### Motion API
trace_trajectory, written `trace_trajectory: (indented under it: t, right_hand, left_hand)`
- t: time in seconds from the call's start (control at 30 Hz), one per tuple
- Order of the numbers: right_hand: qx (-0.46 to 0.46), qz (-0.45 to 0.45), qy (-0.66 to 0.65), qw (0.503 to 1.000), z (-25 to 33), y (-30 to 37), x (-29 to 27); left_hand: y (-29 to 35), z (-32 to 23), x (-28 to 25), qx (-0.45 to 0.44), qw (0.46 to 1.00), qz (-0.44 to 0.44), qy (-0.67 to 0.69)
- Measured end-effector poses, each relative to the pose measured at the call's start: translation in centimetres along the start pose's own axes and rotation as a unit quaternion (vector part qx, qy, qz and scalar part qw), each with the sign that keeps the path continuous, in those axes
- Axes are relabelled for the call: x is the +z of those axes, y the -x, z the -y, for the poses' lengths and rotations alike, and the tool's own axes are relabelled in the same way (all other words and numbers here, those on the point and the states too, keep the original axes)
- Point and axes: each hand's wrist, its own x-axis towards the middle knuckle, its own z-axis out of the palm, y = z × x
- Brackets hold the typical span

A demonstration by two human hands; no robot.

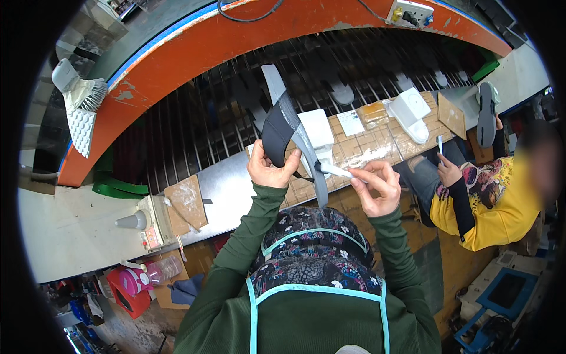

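My left hand (268,170) is closed on a black and grey slide sandal (278,127), held upright above the bench edge. It has a broad black strap, and long grey parts run above and below it. Between the fingers of my right hand (377,187) is a slim white-handled brush (336,170), much like a toothbrush. Its dark head meets the grey lower part of the sandal; whether it presses there I cannot tell. Beyond the sandal a white container (318,131) stands on the taped cardboard (371,147).
Ahead, a bar conveyor (200,121) carries dark pieces beneath an orange arched frame (194,53). A cardboard square (186,205) and a small boxy device (154,221) lie left. At right, a co-worker in yellow (501,212) holds a grey sole (486,115) and a brush.
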Motion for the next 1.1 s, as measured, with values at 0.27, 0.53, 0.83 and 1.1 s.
trace_trajectory:
  t: [0.27,0.53,0.83,1.1]
  right_hand:
    - [0.053,-0.011,-0.038,0.998,-0.1,0.9,0.8]
    - [0.072,0.000,-0.056,0.996,-0.1,1.4,1.2]
    - [0.064,0.021,-0.062,0.996,0.3,1.2,1.8]
    - [0.021,0.030,-0.058,0.998,0.3,0.5,2.7]
  left_hand:
    - [-1.0,1.0,0.1,0.014,1.000,0.000,0.016]
    - [-1.4,0.2,-0.1,-0.063,0.996,-0.029,0.063]
    - [-2.1,1.9,-1.1,-0.096,0.991,-0.064,0.063]
    - [-2.1,2.6,-1.9,-0.176,0.976,-0.103,0.079]
